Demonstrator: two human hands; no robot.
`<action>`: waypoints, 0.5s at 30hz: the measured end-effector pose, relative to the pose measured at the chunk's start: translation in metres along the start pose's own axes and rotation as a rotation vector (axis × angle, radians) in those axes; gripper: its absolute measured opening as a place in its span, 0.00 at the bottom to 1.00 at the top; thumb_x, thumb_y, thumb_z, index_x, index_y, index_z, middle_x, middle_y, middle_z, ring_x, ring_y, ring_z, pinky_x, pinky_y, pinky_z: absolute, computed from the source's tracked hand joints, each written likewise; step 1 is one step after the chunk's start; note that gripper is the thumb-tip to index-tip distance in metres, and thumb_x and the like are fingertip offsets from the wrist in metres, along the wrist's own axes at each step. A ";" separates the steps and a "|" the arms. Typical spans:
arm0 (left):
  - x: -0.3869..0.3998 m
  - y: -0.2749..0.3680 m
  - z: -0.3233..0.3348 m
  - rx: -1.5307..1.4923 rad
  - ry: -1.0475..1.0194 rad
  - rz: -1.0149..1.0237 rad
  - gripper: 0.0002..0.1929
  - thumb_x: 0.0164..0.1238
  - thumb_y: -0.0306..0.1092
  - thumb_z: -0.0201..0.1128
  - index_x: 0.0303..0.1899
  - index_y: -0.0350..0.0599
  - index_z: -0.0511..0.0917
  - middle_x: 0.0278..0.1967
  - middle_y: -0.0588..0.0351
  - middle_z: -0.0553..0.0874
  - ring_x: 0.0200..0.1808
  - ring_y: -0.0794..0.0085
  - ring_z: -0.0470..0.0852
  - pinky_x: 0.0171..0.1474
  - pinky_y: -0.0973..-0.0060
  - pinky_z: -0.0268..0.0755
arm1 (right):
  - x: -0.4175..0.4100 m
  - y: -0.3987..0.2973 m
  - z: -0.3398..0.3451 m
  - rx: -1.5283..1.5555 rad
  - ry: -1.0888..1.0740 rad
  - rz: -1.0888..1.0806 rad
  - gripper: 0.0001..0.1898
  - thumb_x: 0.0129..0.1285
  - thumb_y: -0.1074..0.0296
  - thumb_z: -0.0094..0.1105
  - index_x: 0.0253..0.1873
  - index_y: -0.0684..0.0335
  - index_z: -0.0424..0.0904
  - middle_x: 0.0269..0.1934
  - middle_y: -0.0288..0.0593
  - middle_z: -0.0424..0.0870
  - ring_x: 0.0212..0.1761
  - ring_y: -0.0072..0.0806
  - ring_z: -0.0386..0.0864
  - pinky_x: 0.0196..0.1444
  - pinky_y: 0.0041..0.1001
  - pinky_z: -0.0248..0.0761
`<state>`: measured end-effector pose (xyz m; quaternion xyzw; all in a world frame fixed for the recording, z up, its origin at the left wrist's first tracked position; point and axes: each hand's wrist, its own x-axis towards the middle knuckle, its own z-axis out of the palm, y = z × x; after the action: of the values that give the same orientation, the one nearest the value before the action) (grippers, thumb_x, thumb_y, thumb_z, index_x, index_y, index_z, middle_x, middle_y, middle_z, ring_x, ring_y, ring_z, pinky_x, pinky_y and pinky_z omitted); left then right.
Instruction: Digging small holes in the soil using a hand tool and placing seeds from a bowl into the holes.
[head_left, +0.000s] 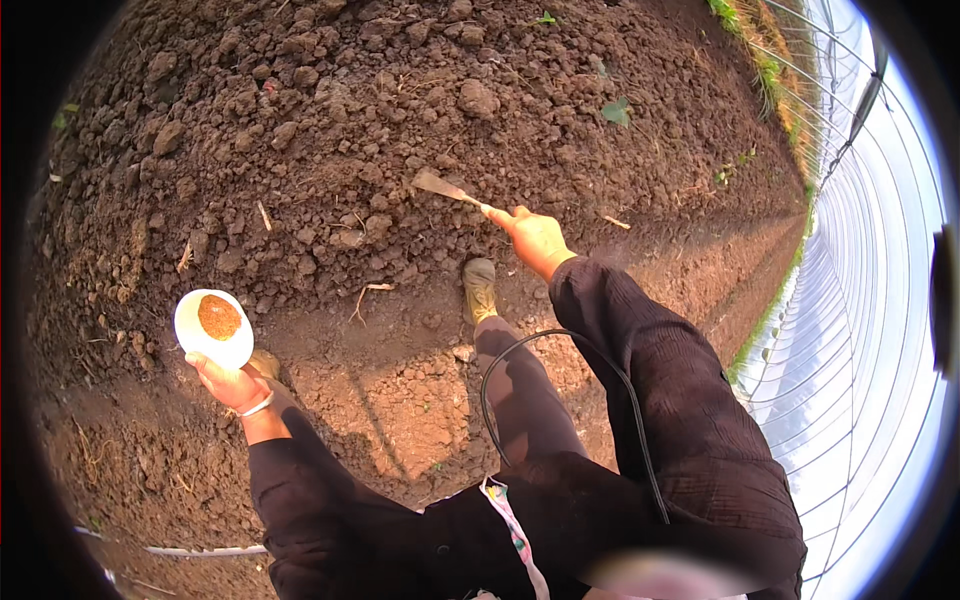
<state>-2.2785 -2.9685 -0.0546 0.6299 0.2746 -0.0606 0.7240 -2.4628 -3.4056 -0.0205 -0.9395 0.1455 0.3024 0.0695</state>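
My left hand (229, 381) grips the near rim of a white bowl (196, 319). Inside the bowl lies a small heap of orange-brown granular material (219, 317); what it is cannot be told. My right hand (534, 236) is closed around the handle of a small trowel with a narrow flat blade (439, 184). The index finger stretches along the handle towards the blade. The blade points left, over or against the cloddy brown soil (315, 150); whether it touches is unclear.
A trodden dirt path (405, 397) runs under my shoes (479, 289). Small green seedlings (616, 112) and dry stalks (264, 216) dot the soil. A black cable (525, 341) loops before my body. Ribbed greenhouse film (862, 300) curves along the right. A white pipe (202, 552) lies lower left.
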 end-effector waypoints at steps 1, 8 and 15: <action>-0.021 0.008 0.020 0.017 -0.044 0.016 0.33 0.73 0.60 0.42 0.59 0.33 0.65 0.51 0.49 0.78 0.49 0.64 0.79 0.49 0.69 0.72 | -0.026 0.031 -0.002 -0.024 0.045 0.151 0.16 0.66 0.68 0.46 0.56 0.47 0.75 0.32 0.50 0.80 0.33 0.45 0.81 0.35 0.40 0.73; -0.161 0.077 0.107 0.068 -0.223 0.007 0.30 0.73 0.59 0.40 0.59 0.40 0.66 0.47 0.52 0.80 0.41 0.65 0.82 0.36 0.69 0.77 | -0.303 0.203 0.022 0.254 0.053 0.886 0.20 0.63 0.70 0.47 0.60 0.49 0.72 0.36 0.54 0.83 0.39 0.50 0.81 0.41 0.44 0.72; -0.298 0.166 0.174 0.095 -0.319 -0.021 0.29 0.73 0.60 0.41 0.59 0.42 0.67 0.48 0.54 0.81 0.40 0.68 0.83 0.31 0.71 0.77 | -0.507 0.224 0.117 0.601 -0.088 1.027 0.21 0.58 0.65 0.56 0.58 0.52 0.76 0.47 0.56 0.81 0.51 0.47 0.78 0.53 0.39 0.71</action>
<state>-2.4017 -3.1770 0.2424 0.6429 0.1595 -0.1806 0.7270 -2.9905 -3.4755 0.1733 -0.6745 0.6574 0.2817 0.1832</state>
